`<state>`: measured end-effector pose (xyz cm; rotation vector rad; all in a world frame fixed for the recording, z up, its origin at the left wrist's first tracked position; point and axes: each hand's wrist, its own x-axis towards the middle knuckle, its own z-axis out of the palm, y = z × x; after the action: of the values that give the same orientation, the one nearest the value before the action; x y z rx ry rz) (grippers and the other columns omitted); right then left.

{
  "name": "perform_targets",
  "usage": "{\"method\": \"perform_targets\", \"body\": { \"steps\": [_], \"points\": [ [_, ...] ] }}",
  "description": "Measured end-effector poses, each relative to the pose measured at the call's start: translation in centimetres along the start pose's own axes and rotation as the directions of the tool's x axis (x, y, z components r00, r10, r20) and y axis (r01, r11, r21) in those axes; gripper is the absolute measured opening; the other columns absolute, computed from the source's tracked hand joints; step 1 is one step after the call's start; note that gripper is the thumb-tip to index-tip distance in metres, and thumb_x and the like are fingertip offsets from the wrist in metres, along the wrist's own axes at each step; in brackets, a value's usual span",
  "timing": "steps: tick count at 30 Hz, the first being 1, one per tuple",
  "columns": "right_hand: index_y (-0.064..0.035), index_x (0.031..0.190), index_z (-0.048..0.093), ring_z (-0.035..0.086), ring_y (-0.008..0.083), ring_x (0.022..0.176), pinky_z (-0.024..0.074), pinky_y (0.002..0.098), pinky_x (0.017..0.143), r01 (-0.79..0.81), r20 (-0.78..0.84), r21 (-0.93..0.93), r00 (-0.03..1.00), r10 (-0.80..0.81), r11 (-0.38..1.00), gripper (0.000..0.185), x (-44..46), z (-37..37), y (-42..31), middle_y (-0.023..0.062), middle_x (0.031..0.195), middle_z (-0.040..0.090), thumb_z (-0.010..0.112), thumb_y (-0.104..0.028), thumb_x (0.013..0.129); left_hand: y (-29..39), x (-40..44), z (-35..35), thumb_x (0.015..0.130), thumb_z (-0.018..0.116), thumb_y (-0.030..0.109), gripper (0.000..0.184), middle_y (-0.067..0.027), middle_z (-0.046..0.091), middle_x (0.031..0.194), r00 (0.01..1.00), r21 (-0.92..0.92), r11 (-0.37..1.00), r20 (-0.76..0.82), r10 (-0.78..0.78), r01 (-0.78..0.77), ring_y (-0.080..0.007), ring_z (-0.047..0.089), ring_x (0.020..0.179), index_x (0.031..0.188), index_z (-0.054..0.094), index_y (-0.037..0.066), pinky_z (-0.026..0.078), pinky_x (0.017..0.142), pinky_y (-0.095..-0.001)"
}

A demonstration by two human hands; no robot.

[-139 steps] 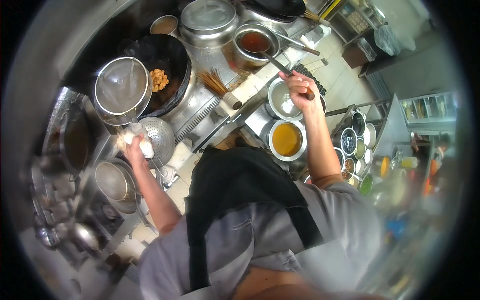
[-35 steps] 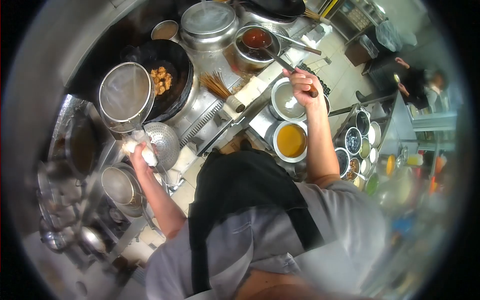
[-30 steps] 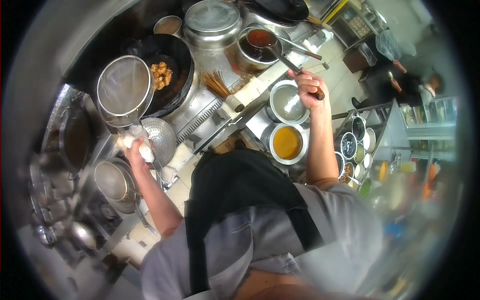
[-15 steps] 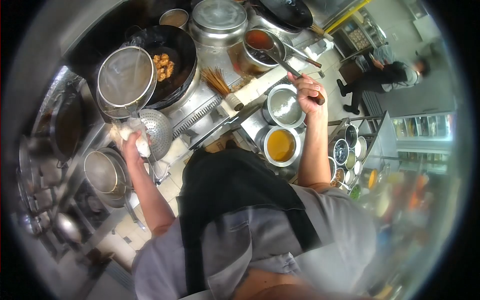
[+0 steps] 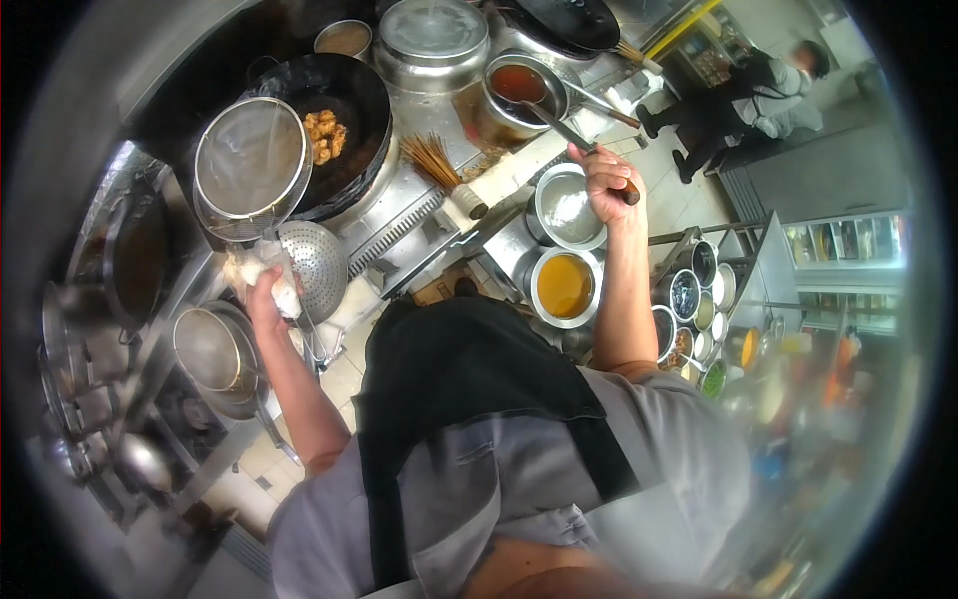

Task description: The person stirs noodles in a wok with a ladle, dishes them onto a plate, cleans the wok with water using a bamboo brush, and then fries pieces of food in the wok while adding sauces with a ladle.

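My left hand (image 5: 265, 296) is closed round a crumpled white cloth (image 5: 286, 297), just below the near side of the black wok (image 5: 371, 150). Whether the cloth wraps a handle is hidden. Browned fried pieces (image 5: 324, 137) lie in the wok. A round mesh strainer (image 5: 251, 158) covers its left part, and a perforated skimmer (image 5: 316, 268) is beside my left hand. My right hand (image 5: 605, 184) grips the wooden-ended handle of a ladle (image 5: 571, 136). The ladle's bowl is at the mouth of a steel pot (image 5: 561, 108), where red-brown sauce shows.
A bamboo brush (image 5: 436, 168) lies on the stove right of the wok. Near my right forearm stand a pot of clear liquid (image 5: 539, 205) and a pot of yellow liquid (image 5: 595, 299). Several condiment containers (image 5: 685, 297) sit further right. Another person (image 5: 753, 95) stands beyond.
The ladle and my right hand have shifted slightly. My left hand keeps its hold on the cloth. The other person in the background has moved toward the upper part of the view.
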<state>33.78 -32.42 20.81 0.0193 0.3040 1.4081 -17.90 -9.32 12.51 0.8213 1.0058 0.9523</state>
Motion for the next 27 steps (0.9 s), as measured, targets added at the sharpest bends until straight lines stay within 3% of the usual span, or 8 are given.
{"method": "perform_targets", "body": {
  "steps": [19, 21, 27],
  "points": [
    [0.0257, 0.132, 0.024, 0.052, 0.0128, 0.045, 0.0430, 0.0240, 0.035, 0.006, -0.003, -0.036, 1.000, -0.006, 0.999, 0.050, -0.4, 1.2, 0.7, 0.0053, 0.067, 0.046, 0.032, -0.015, 0.105, -0.3, 0.4, 0.2, 0.083, 0.063, 0.013, 0.035, -0.0180, 0.068, 0.093, 1.000, -0.003, 1.000, -0.002, 0.001, -0.001, -0.0257, 0.066, 0.067, 0.110, 0.060, -0.009, 0.053, 0.049, -0.0345],
    [0.0257, 0.129, 0.027, 0.051, 0.0126, 0.044, 0.0428, 0.0240, 0.036, -0.021, -0.001, -0.043, 1.000, 0.021, 0.999, 0.048, -0.3, 1.7, 1.0, 0.0052, 0.068, 0.047, 0.033, -0.015, 0.105, -0.2, 0.3, 0.6, 0.083, 0.062, 0.014, 0.034, -0.0186, 0.067, 0.086, 0.999, 0.007, 1.000, -0.044, 0.010, -0.010, -0.0246, 0.064, 0.059, 0.107, 0.061, -0.011, 0.053, 0.049, -0.0336],
    [0.0260, 0.127, 0.029, 0.051, 0.0118, 0.045, 0.0423, 0.0241, 0.037, -0.087, -0.018, -0.088, 0.996, 0.086, 0.992, 0.047, 0.1, 3.6, 2.9, 0.0051, 0.070, 0.048, 0.033, -0.015, 0.104, -0.1, 0.1, 0.9, 0.083, 0.065, 0.015, 0.030, -0.0179, 0.065, 0.076, 0.996, 0.036, 0.999, -0.089, 0.021, -0.017, -0.0243, 0.064, 0.058, 0.102, 0.061, -0.007, 0.052, 0.049, -0.0334]
  ]
}}
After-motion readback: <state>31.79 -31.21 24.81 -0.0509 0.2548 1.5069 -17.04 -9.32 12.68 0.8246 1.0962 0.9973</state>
